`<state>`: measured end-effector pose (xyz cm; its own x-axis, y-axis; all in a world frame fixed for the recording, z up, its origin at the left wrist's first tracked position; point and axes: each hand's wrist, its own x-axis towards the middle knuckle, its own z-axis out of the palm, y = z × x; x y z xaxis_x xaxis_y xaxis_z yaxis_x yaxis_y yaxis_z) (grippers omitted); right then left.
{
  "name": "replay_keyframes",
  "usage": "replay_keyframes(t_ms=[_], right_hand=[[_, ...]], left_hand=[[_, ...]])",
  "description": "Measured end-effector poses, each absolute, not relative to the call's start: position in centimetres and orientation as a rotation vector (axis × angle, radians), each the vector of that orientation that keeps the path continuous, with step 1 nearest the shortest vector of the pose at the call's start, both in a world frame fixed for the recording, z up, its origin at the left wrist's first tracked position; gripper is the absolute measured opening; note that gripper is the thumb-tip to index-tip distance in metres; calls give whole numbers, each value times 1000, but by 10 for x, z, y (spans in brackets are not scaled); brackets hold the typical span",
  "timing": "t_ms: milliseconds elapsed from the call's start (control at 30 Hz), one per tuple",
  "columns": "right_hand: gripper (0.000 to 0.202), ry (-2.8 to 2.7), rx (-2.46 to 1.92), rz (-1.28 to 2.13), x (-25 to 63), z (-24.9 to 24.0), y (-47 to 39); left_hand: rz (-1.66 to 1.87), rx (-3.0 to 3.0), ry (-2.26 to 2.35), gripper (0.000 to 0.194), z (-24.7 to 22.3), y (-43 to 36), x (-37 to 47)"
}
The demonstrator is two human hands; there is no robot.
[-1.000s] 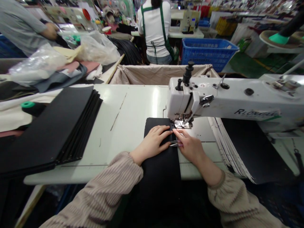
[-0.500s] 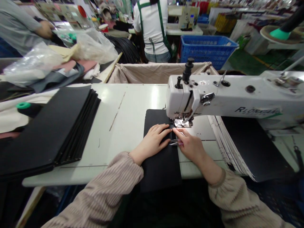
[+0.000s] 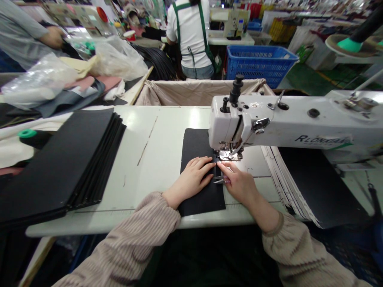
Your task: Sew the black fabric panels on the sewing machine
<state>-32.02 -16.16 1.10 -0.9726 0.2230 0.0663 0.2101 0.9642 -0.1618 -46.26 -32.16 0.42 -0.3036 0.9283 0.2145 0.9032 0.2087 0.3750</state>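
A black sheet of material (image 3: 197,144) lies on the sewing table with its right edge under the presser foot (image 3: 229,154) of a white sewing machine (image 3: 284,119). My left hand (image 3: 196,175) rests flat on the sheet, fingers stretched toward the foot. Just right of it, my right hand (image 3: 239,181) has its index fingertip at the sheet's edge in front of the foot. Small scissors (image 3: 220,180) are held in that hand, blades pointing left over the sheet; their handles are mostly hidden in the palm.
Stacked black sheets (image 3: 80,159) lie at the left, and more pale-edged black pieces (image 3: 317,187) lie under the machine arm. Behind the table are a cloth-lined bin (image 3: 179,91), a blue basket (image 3: 260,61) and a person in a green apron (image 3: 191,36). Another person's hand (image 3: 52,38) is at far left.
The black sheet has slid away from me under the presser foot; its near edge now lies on the table instead of hanging over the front. Both hands stay in nearly the same place.
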Motion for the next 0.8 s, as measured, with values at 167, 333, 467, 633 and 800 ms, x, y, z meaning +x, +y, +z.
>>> replay_keyframes(t_ms=[167, 333, 467, 633, 800], right_hand=[[55, -3053, -350, 230, -320, 13, -162], [55, -3029, -338, 257, -320, 11, -162], [56, -3038, -351, 245, -320, 10, -162], [56, -3032, -354, 256, -320, 10, -162], [56, -3023, -347, 250, -320, 10, -162]], left_hand=[[717, 1811, 2396, 38, 4, -322, -462], [728, 1795, 2410, 38, 5, -322, -462], [730, 1792, 2413, 38, 4, -322, -462], [735, 1789, 2423, 37, 3, -322, -462], [752, 1783, 2424, 37, 4, -321, -462]])
